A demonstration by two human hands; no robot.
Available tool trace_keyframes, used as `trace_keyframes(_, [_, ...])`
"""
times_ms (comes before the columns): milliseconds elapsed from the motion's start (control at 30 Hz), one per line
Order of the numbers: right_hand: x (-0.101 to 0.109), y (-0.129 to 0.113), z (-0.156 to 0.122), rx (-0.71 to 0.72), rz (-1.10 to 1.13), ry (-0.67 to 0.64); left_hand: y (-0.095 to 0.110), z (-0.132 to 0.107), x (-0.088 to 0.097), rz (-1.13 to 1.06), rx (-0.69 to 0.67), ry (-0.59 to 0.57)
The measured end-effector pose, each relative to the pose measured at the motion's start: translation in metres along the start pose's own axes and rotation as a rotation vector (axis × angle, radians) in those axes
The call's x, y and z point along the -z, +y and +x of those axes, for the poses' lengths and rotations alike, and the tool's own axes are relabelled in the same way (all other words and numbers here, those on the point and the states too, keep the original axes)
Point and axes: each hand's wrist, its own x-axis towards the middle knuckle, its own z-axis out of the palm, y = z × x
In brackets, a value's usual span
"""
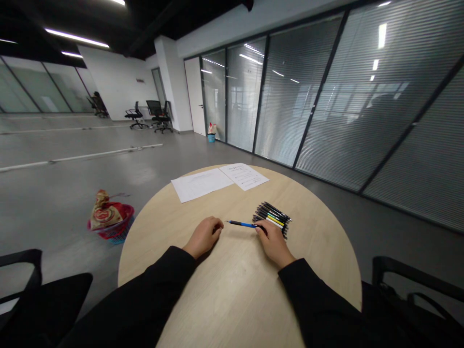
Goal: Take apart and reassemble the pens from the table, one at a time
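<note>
1. Left hand (203,237): loosely curled, resting on table, no object visible in grip. Knuckles just beside tip of blue pen (241,224), not clearly touching.
2. Right hand (273,243): closed over rear end of blue pen, grasping it. Contact partly hidden by fingers, so firmness unknown.
3. Blue pen: flat on table between both hands, tip aimed toward left hand.
4. Bundle of pens (272,218): mostly black, some with yellow or white barrels, piled side by side on table. Right under and against right hand's fingers, directly in the way of any straight forward reach.
5. Round wooden table (232,295): pale wood grain, both forearms resting over near edge.
6. Two paper sheets on far side of table: plain-looking sheet (201,184) with faint print, printed sheet (244,176) beside it, edges touching. Well apart from both hands.
7. Black sleeves (145,295) on both arms. Black chair (21,275) near left of table, another black chair (406,285) near right.
8. Floor left of table: red and blue basket (118,231) holding patterned bag (105,211).
9. Farther off: black office chairs (136,116), white door (195,96), small blue bin (211,137), glass wall with blinds (319,96) along right side.
</note>
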Motion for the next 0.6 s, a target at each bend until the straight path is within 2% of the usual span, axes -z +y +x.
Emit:
trace_keyframes(300, [0.0, -0.001, 0.0, -0.001, -0.008, -0.009, 0.001, -0.001, -0.001, 0.025, -0.023, 0.0])
trace_keyframes(467, [0.001, -0.003, 0.0, 0.005, -0.002, -0.018, 0.011, -0.002, 0.004, -0.049, -0.057, 0.055])
trace_keyframes(600, [0.001, -0.004, -0.001, 0.007, 0.003, -0.025, 0.019, -0.001, 0.009, -0.082, -0.09, 0.038])
